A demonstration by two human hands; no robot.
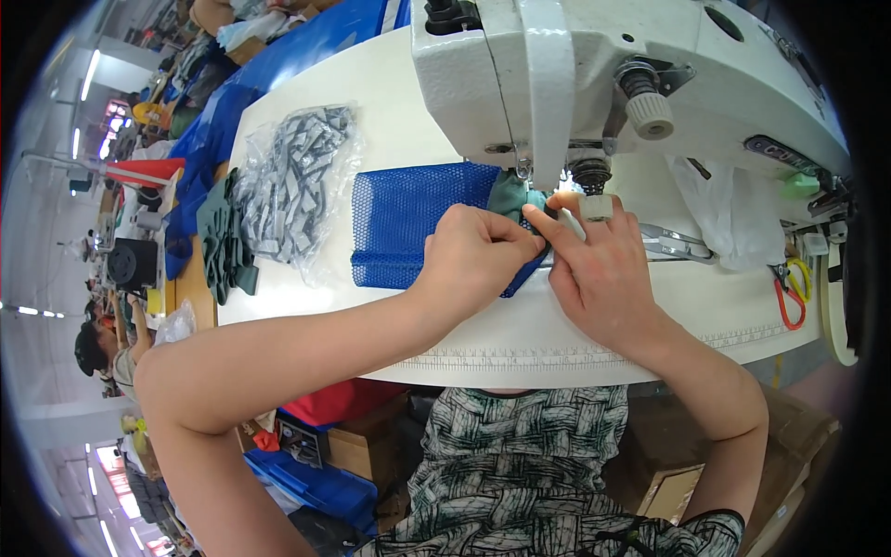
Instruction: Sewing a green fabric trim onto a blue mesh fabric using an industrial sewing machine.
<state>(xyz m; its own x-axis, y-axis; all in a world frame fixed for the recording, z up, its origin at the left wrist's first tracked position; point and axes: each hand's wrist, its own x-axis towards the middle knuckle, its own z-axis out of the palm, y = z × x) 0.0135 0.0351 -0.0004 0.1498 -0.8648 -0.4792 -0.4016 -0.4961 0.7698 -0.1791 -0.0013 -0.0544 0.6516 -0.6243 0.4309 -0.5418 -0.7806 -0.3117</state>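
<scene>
A piece of blue mesh fabric (408, 209) lies on the white machine table, with a dark green cloth strip (506, 197) at its right end under the needle area of a white sewing machine (492, 93). My left hand (475, 258) is closed in a pinch on the mesh fabric's near right edge; its fingertips hide the exact spot. Just right of it, my right hand (601, 269) rests with fingers stretched out and apart, the index fingertip pressing the cloth close to the presser foot. A small lamp lights this spot.
Left of the mesh lie a clear bag of grey pieces (295, 181) and a stack of dark green strips (223, 237). Metal tweezers (677, 243), a white plastic bag (729, 213) and red-yellow snips (791, 292) lie right. A ruler scale (520, 357) follows the near table edge.
</scene>
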